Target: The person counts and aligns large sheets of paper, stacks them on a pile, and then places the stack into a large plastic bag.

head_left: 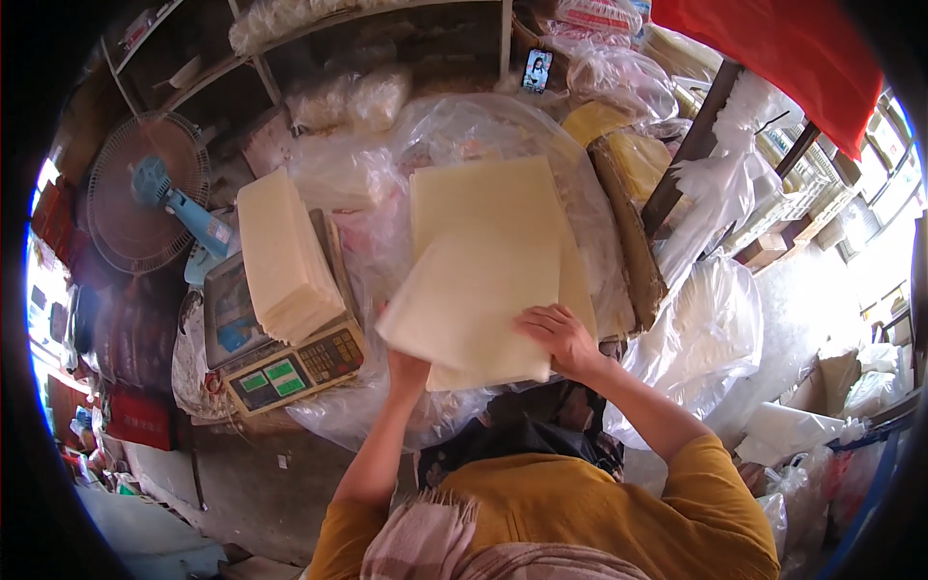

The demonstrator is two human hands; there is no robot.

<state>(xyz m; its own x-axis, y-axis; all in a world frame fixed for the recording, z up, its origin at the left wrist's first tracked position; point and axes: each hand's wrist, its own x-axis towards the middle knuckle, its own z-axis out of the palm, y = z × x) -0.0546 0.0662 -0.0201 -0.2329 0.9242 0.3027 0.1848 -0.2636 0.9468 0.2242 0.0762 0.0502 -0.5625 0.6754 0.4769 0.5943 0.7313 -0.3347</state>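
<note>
A stack of large cream sheets [483, 198] lies on clear plastic in the middle, its upper sheet [469, 300] skewed toward the lower left. My left hand [406, 362] grips that sheet's lower-left corner, fingers mostly hidden by it. My right hand [559, 336] is closed over the right side of the sheets near the bottom, fingers together on top. To the left, folded cream sheets [285, 261] rest on a digital scale [295, 372] with a metal pan.
A blue fan [174, 193] stands left of the scale. A cardboard box edge [623, 242], a dark post [691, 145] and bagged goods [681, 358] line the right. A phone [536, 71] stands at the back under shelving [377, 14]. A red sheet [773, 53] hangs upper right.
</note>
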